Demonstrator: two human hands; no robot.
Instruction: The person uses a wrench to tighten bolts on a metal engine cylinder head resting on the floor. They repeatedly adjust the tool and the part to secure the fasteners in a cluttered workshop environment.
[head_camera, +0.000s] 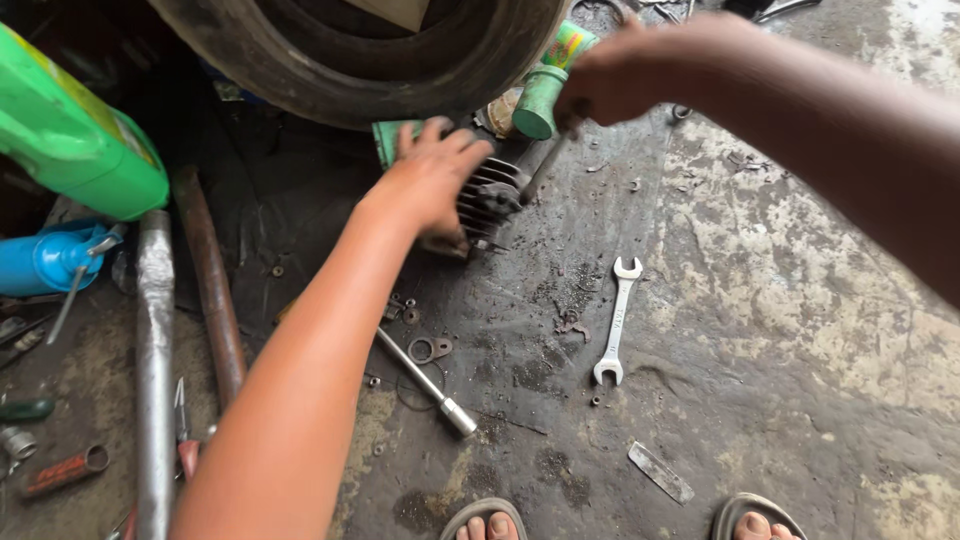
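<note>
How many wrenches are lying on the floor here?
1 open-ended wrench for certain, on the concrete right of the socket bar. Tools at the top edge near the right hand are cut off, so more may be hidden.

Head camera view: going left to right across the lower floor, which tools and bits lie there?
Grey metal pipe → rusty brown rod → socket extension bar → open-ended spanner → flat metal strip. Higher up, the left hand rests on a finned engine cylinder, and the right hand holds a green-handled tool.
</note>
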